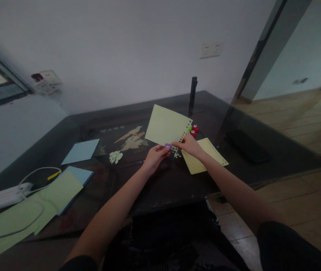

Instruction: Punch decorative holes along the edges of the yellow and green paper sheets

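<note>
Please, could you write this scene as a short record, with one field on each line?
Left hand: thumb on small purple object, at lower edge of raised yellow sheet
Right hand: at that sheet's holed side
Lying yellow sheet: beneath right forearm, holes along one edge
Beyond right hand: red and green objects
Left of hands: pile of pale bits, blue sheet
Surface: dark table

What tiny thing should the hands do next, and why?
Perhaps squeeze the purple tool with the left hand: it sits at the lower edge of the pale sheet, near the row of holes, and the right hand seems to hold the sheet.
</note>
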A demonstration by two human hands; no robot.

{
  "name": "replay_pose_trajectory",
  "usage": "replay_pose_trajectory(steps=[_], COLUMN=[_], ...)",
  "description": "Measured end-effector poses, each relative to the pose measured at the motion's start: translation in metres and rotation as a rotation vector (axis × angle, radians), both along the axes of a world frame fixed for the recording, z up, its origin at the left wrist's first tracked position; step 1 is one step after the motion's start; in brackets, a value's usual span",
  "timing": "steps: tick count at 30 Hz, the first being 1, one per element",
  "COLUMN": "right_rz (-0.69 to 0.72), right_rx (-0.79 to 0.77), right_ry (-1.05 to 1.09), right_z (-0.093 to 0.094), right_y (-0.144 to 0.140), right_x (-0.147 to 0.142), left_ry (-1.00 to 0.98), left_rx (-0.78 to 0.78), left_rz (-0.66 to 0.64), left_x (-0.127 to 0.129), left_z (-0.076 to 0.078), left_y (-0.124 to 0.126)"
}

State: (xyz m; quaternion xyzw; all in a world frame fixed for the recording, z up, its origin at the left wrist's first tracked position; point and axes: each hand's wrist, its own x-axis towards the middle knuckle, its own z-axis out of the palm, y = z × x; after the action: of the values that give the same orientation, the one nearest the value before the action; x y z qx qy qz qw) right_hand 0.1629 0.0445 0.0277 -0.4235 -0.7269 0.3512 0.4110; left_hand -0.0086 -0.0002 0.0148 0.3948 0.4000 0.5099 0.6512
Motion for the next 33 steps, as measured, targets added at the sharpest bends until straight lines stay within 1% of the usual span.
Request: replay_pose_trajectory(steps=[10,16,23,26,33], right_rz=[0.013,0.012,0.002,0.008,-0.003], right_rx=[-0.007,0.019,-0.002,-0.016,0.035], right_ry=[0.021,0.023,0.054,0.042,0.008], right_z=[-0.0018,-0.0002,0.0027,0.0035,0.0021], right_y=[0.0000,-0.0006,-0.0016,-0.0019,-0.0012], right_x=[-0.0002,-0.0003,-0.0007,-0.0006,-0.0008], left_ry=[-0.001,0.028,0.069,0.081,0.050], left_rx=[0.006,0.027,0.032,0.035,0.023], left_rz=[-0.005,0.027,0.056,0.041,0.026], left_x=[0.0005,0.0023,0.0022,0.0005,-0.0006], left_z=[-0.0016,-0.0003,-0.0014,-0.0036,-0.0027], left_y=[0.0006,0.0000,0.0005,0.0016,0.0009])
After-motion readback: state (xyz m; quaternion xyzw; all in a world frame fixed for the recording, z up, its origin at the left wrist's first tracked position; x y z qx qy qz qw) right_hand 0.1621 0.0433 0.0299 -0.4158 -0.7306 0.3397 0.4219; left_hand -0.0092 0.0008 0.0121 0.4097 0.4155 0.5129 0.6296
